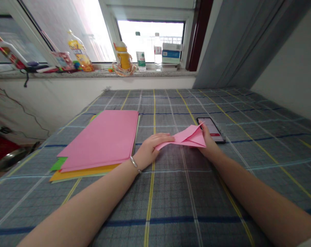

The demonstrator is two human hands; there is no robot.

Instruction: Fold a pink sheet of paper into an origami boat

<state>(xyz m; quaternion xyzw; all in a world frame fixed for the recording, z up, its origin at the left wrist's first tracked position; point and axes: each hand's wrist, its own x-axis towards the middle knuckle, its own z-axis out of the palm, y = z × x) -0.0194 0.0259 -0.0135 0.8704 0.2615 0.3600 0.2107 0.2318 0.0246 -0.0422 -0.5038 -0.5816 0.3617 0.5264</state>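
- Head view: the folded pink paper (188,136) is between the two hands over the plaid cloth (170,206), right of the paper stack and just beside the phone. Its layers open into pointed flaps toward the right.
- The left hand (150,147) holds the paper's left end. Its fingers (162,138) lie nearly straight and pressed together over the top; the thumb is mostly out of sight. A silver bracelet (134,162) circles the wrist.
- The right hand (208,141) holds the paper's right end. A fingertip shows by the raised upper corner, and the paper hides the others, so I cannot tell how far apart they are.
- The phone (215,129) lies behind the right hand, screen up and lit.
- The paper stack (101,140) lies on the left, pink on top, with green and orange edges sticking out beneath.
- Bottles, boxes and a yellow cup (124,60) stand along the windowsill (98,73).
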